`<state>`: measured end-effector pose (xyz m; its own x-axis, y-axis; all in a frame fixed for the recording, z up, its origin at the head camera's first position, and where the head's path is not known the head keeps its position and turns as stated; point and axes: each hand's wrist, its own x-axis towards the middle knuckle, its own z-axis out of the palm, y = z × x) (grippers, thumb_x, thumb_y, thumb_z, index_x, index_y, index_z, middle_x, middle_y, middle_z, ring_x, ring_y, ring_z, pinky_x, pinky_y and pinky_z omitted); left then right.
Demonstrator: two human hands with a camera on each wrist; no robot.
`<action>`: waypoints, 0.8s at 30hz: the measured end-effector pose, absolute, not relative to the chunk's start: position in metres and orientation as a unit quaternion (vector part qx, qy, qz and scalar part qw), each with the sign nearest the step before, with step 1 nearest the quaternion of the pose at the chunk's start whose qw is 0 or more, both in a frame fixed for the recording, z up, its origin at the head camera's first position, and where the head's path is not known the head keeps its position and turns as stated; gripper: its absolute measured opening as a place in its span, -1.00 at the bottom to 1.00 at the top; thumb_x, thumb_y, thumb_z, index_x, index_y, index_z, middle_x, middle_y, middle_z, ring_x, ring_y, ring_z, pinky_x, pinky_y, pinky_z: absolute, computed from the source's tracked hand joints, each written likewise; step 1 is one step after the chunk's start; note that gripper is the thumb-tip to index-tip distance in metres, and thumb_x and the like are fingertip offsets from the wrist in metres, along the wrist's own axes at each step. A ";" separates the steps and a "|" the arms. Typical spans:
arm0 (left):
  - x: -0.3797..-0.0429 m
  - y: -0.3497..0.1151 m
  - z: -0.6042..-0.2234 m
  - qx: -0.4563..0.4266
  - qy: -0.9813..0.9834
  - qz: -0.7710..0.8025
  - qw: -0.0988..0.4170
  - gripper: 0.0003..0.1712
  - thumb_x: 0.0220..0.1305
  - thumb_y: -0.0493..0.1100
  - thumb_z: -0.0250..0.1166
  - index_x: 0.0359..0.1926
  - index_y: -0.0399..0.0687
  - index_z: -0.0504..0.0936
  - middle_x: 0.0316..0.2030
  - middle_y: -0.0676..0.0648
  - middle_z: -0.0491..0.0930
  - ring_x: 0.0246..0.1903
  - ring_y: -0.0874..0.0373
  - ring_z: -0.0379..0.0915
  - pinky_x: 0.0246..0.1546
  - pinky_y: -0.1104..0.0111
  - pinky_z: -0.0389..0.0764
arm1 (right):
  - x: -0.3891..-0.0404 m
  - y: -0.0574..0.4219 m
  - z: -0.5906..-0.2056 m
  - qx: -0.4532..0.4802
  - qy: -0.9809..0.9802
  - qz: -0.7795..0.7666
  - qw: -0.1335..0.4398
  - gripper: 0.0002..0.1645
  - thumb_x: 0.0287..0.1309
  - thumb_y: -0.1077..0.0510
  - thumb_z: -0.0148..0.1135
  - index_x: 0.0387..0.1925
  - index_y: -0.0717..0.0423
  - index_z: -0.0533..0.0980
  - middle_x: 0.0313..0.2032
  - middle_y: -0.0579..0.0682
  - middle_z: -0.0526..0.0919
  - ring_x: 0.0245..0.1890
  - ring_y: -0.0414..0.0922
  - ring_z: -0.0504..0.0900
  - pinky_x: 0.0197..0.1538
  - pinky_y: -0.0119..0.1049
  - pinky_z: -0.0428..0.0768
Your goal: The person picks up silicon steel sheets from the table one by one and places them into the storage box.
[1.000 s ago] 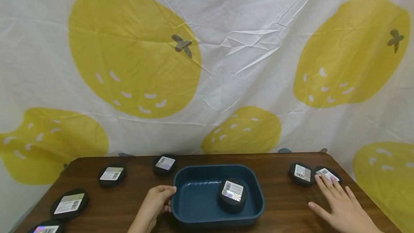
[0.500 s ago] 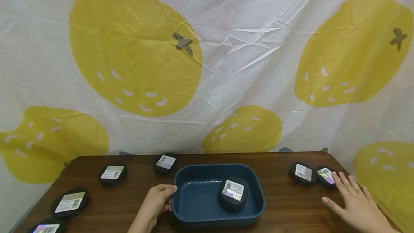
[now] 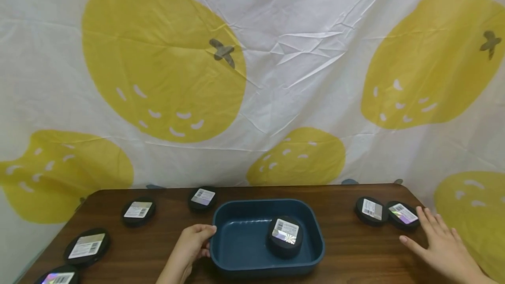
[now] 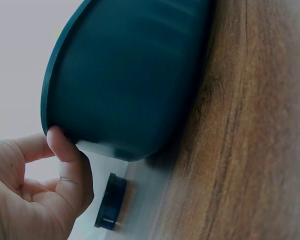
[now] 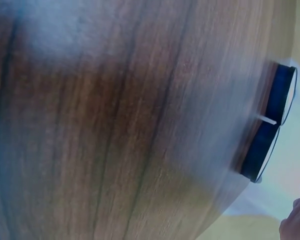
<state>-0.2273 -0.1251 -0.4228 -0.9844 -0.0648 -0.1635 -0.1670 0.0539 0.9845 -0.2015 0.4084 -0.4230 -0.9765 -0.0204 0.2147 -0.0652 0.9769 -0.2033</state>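
Observation:
In the head view, my left hand point(image 3: 189, 249) pinches the left rim of a dark blue rectangular basin point(image 3: 268, 268) between thumb and fingers. The left wrist view has the fingertips right at the basin's edge, against its outer wall point(image 4: 115, 85). Inside the basin, toward its right end, sits a black round tub point(image 3: 285, 242) with a white, partly shiny label. My right hand point(image 3: 443, 244) is spread, fingers fairly straight, beside the right one of two similar flat tubs point(image 3: 403, 214). Its fingertips point(image 3: 421, 211) are close to that tub's right edge. The other tub point(image 3: 371, 211) lies against it on the left.
More labelled black tubs stand left of the basin: one at the back point(image 3: 202, 199), one farther left point(image 3: 138, 211), one nearer point(image 3: 87, 247), and another point(image 3: 58, 276) cut off at the bottom. A lemon-print cloth point(image 3: 300, 100) hangs behind the wooden table point(image 3: 343, 240).
My right hand has moved right, off the rightmost tub's label, which is now fully uncovered. The left hand keeps its hold on the basin, which stays in place.

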 end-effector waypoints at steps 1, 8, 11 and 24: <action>-0.227 -0.125 -0.423 -0.079 0.725 0.683 0.037 -0.68 0.23 -0.27 0.15 -0.16 -0.57 0.47 -0.64 -0.03 0.38 -0.66 0.22 0.30 -0.67 0.47 0.40 | -0.203 0.409 -0.423 0.020 -0.988 0.110 0.105 0.14 0.22 -0.27 0.02 0.39 0.32 -0.35 0.29 0.55 -0.21 0.28 0.47 -0.30 0.13 0.46 -0.26; -0.227 -0.124 -0.422 -0.085 0.724 0.684 0.037 -0.70 0.23 -0.28 0.15 -0.18 -0.55 0.47 -0.65 -0.03 0.37 -0.66 0.22 0.29 -0.68 0.46 0.40 | -0.210 0.412 -0.422 0.023 -0.983 0.151 0.106 0.14 0.22 -0.22 0.06 0.36 0.41 -0.33 0.27 0.60 -0.24 0.27 0.48 -0.30 0.17 0.42 -0.23; -0.229 -0.125 -0.423 -0.085 0.724 0.683 0.040 -0.69 0.24 -0.27 0.14 -0.18 -0.55 0.47 -0.65 -0.03 0.37 -0.65 0.21 0.29 -0.67 0.45 0.41 | -0.213 0.413 -0.425 0.031 -0.978 0.168 0.123 0.14 0.21 -0.19 0.10 0.37 0.41 -0.32 0.28 0.58 -0.23 0.29 0.45 -0.34 0.21 0.37 -0.28; -0.228 -0.125 -0.423 -0.088 0.725 0.682 0.040 -0.70 0.23 -0.27 0.15 -0.18 -0.55 0.47 -0.66 -0.02 0.36 -0.66 0.21 0.28 -0.67 0.45 0.40 | -0.231 0.419 -0.432 0.017 -0.966 0.222 0.134 0.22 0.13 -0.15 0.21 0.35 0.46 -0.33 0.30 0.55 -0.22 0.28 0.47 -0.29 0.17 0.41 -0.20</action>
